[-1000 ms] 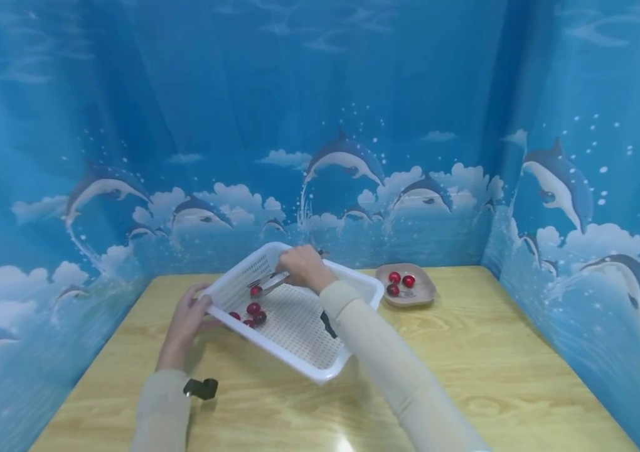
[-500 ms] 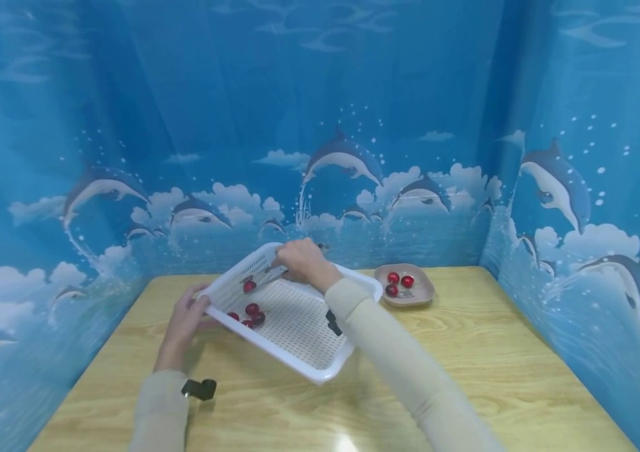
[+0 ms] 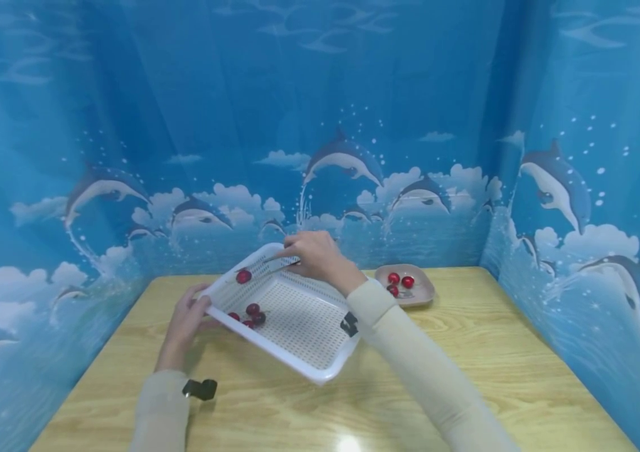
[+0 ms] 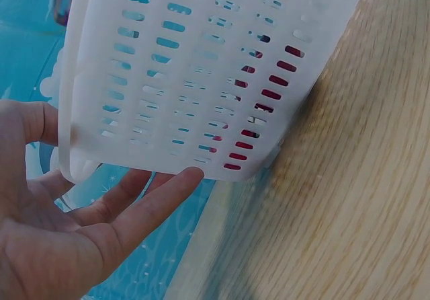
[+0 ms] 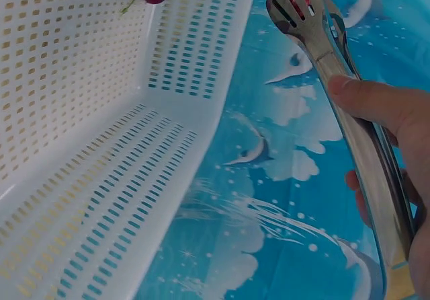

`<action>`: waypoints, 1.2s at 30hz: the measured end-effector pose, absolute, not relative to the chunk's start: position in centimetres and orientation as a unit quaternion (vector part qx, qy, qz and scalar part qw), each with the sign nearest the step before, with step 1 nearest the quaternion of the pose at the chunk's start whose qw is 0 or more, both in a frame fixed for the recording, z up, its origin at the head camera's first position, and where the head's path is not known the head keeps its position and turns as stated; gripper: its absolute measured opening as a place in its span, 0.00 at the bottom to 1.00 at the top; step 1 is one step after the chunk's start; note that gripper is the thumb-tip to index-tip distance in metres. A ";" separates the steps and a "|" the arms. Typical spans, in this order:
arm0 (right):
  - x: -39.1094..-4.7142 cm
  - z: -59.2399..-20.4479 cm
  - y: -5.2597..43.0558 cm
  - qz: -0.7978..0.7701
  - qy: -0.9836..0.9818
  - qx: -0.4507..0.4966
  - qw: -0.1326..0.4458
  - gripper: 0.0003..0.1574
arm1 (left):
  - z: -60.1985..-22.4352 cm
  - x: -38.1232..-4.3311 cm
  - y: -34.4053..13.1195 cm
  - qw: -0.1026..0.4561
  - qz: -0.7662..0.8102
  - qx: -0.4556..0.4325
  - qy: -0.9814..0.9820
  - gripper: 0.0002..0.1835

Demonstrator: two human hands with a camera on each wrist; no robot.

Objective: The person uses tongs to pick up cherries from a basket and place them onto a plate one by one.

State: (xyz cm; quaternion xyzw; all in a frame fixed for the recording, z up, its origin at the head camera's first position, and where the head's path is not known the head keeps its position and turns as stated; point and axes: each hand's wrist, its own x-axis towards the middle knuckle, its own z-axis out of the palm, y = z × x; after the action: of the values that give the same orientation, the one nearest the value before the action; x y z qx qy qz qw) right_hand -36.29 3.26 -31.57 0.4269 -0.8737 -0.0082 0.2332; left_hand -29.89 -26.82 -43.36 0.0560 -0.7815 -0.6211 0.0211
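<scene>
My left hand point(image 3: 184, 317) grips the left corner of a white perforated plastic basket point(image 3: 280, 355), thumb over the rim and fingers beneath, as the left wrist view shows. That end is tilted up off the table. With my right hand point(image 3: 317, 257) I hold metal tongs point(image 5: 349, 125) with slotted heads. A red cherry point(image 3: 243, 276) sits at their tips, above the basket's far left side; in the right wrist view its red shows through the slots. Several dark red cherries point(image 3: 253, 309) lie together along the basket's left side.
A pinkish shallow dish point(image 3: 426, 290) holding cherries point(image 3: 407, 282) stands right of the basket, near the back of the wooden table point(image 3: 501, 358). A blue dolphin-print curtain point(image 3: 275, 113) encloses the table's back and sides.
My right hand has shifted up and slightly right, and the cherry at the tongs has risen toward the basket's rim, away from the others. The left hand and basket stay put.
</scene>
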 end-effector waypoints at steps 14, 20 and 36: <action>-33.8 -32.2 7.8 0.056 -0.845 0.440 0.301 0.20 | -43.6 -30.0 -26.8 0.016 -0.631 0.062 -0.773 0.31; -32.8 -32.2 9.7 0.080 -0.842 0.434 0.310 0.20 | -43.7 -30.2 -27.0 0.019 -0.627 0.062 -0.777 0.31; -31.5 -33.6 13.5 0.128 -0.828 0.423 0.346 0.20 | -43.5 -29.9 -26.7 0.027 -0.624 0.066 -0.778 0.30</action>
State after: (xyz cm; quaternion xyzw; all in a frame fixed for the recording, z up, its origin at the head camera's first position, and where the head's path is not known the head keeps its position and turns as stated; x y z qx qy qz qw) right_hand -31.54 13.46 -33.63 0.4234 -0.8276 0.1276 0.3457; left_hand -29.90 -26.72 -43.52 0.0664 -0.7778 -0.6244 0.0273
